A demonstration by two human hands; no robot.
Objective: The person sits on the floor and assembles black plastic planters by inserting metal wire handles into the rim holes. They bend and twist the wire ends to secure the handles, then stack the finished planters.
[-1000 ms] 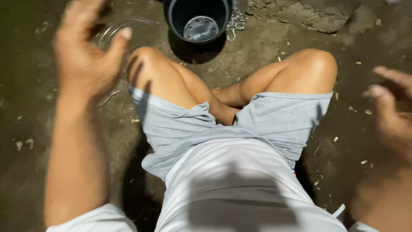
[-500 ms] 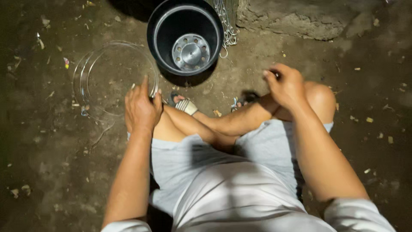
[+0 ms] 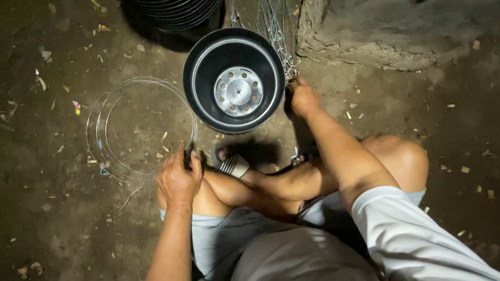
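The person sits cross-legged on a dirt floor [image 3: 62, 224], looking down at a black pot [image 3: 234, 80] with a perforated metal disc at its bottom. The right hand [image 3: 303, 98] reaches to the pot's right rim, its grip closed on thin hanger wires [image 3: 276, 31] that run up and out of view; whether the fingers also touch the rim is hard to tell. The left hand [image 3: 178, 179] rests by the knee with its grip pinched on the near edge of a wire coil [image 3: 140, 130] lying flat on the floor left of the pot. Working the wire well likely calls for keeping the coil pinned so it cannot spring loose, and holding the hanger wires taut and untangled at the rim. The floor is dark packed earth strewn with chips and scraps; a rough concrete block [image 3: 396, 31] stands at upper right, and a stack of more pots [image 3: 177, 10] sits above.
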